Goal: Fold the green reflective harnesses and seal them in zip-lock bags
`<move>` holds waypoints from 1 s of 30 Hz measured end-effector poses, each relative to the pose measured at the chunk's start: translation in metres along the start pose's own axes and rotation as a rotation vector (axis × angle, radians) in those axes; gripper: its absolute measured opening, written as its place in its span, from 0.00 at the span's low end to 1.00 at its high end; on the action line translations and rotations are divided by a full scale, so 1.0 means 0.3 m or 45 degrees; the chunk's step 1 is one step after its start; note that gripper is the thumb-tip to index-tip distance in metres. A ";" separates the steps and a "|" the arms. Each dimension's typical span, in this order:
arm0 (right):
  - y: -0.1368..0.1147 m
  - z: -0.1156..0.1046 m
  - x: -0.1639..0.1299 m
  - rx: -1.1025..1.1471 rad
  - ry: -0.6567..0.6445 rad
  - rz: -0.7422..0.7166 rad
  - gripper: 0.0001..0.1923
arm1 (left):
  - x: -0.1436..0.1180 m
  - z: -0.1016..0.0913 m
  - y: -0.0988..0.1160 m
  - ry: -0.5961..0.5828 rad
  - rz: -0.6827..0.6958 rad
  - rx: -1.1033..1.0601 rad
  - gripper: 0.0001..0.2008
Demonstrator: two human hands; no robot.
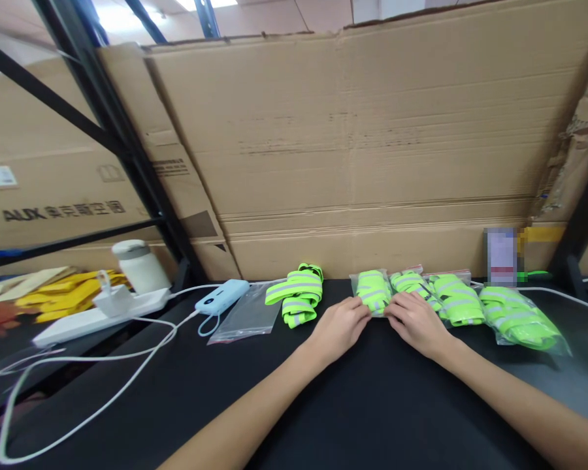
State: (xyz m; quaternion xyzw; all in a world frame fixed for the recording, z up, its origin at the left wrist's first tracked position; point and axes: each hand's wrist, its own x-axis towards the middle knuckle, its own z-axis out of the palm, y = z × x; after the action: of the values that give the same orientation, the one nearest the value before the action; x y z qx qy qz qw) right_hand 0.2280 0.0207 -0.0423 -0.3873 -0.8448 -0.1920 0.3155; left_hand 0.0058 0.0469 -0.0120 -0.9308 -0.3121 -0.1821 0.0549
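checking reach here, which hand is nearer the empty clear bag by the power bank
Left. The left hand lies just right of the empty clear bag; the right hand is farther right, beyond the bagged green band.

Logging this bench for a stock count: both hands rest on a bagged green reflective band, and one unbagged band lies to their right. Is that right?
Not quite. In the head view the unbagged band lies to the left of the left hand and right hand, beside an empty plastic bag. Both hands do touch the bagged band.

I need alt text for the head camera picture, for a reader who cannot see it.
Two bare hands, left hand and right hand, press on a bagged neon-green reflective band on a black table. More bagged bands lie to the right, a loose band and an empty bag to the left, before a cardboard wall.
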 end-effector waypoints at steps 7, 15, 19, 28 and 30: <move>0.018 -0.005 0.002 0.006 -0.039 -0.009 0.12 | -0.010 -0.016 -0.028 -0.097 -0.061 -0.041 0.12; 0.016 -0.003 -0.004 0.013 -0.034 -0.029 0.12 | -0.006 0.006 -0.020 -0.084 -0.146 -0.062 0.12; 0.015 -0.002 -0.007 0.005 -0.019 -0.039 0.11 | -0.012 0.000 -0.011 -0.030 -0.166 -0.002 0.11; 0.001 0.001 -0.001 0.001 -0.029 -0.037 0.09 | -0.012 0.005 0.015 -0.041 -0.089 -0.037 0.10; -0.001 0.000 0.000 -0.017 -0.031 -0.003 0.08 | -0.009 0.005 0.015 -0.057 -0.066 -0.057 0.11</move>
State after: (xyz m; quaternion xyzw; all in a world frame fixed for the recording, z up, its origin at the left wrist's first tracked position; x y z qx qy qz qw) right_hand 0.2279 0.0205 -0.0425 -0.3906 -0.8477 -0.1932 0.3026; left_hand 0.0070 0.0422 -0.0144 -0.9272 -0.3332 -0.1695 0.0225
